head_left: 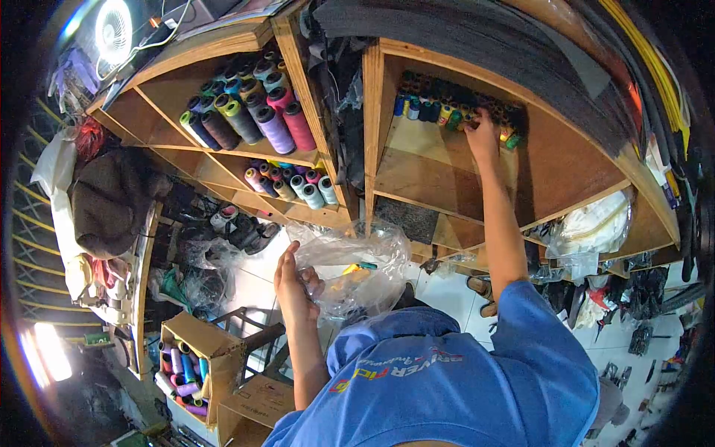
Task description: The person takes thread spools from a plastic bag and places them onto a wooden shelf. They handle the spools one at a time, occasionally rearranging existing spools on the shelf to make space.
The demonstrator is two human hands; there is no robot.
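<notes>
My left hand (pixel 293 290) is closed on the edge of a clear plastic bag (pixel 389 246), which hangs open in front of my blue shirt. Inside the bag lie a few small yellow and green thread spools (pixel 360 268). Up at the right shelf, my right hand (pixel 483 137) reaches in with its fingers curled around a small thread spool, mostly hidden by the fingers. Tight rows of small dark, blue, yellow and green spools (pixel 428 110) stand at the back of that shelf, on both sides of the hand.
Large thread cones (pixel 275 132) fill the left shelf, with smaller cones (pixel 311 192) below. A cardboard box (pixel 216 335) of spools stands at lower left. Dark fabric (pixel 477 33) lies on top of the shelves. A fan (pixel 113 31) stands at upper left.
</notes>
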